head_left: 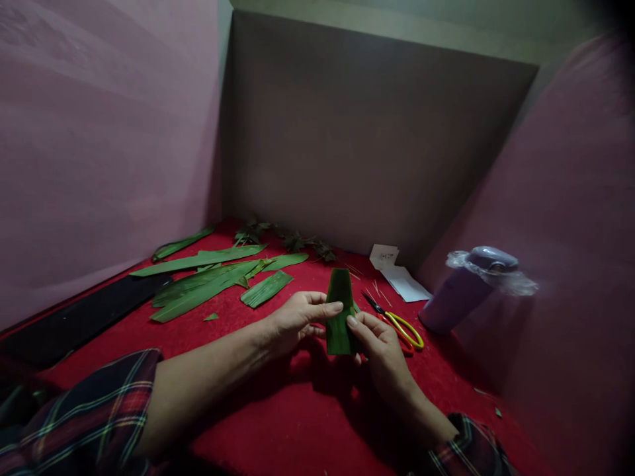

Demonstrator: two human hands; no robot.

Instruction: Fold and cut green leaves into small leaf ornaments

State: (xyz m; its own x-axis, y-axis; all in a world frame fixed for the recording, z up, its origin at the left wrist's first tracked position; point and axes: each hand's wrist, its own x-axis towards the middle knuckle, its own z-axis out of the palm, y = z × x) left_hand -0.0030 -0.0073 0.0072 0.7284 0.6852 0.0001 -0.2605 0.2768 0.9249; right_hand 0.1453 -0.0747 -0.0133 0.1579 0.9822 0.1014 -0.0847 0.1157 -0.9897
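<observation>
Between my two hands a piece of green leaf (340,338) is held up over the red cloth, bent over into a folded strip. My left hand (305,316) grips its left edge, thumb lying across the front and fingers behind. On the lower right edge, my right hand (378,340) pinches the leaf with the thumb in front; most of its fingers are hidden. Just beyond my right hand lie scissors (404,329) with yellow and red handles. A cut leaf piece (266,289) rests past my left hand.
Several long leaves (208,289) lie at the left, near a dark flat panel (84,317). Leafy sprigs (297,239) sit at the back. Thin sticks (377,289) and white paper (405,283) are right of centre. A purple container (454,301) with plastic wrap stands by the right wall.
</observation>
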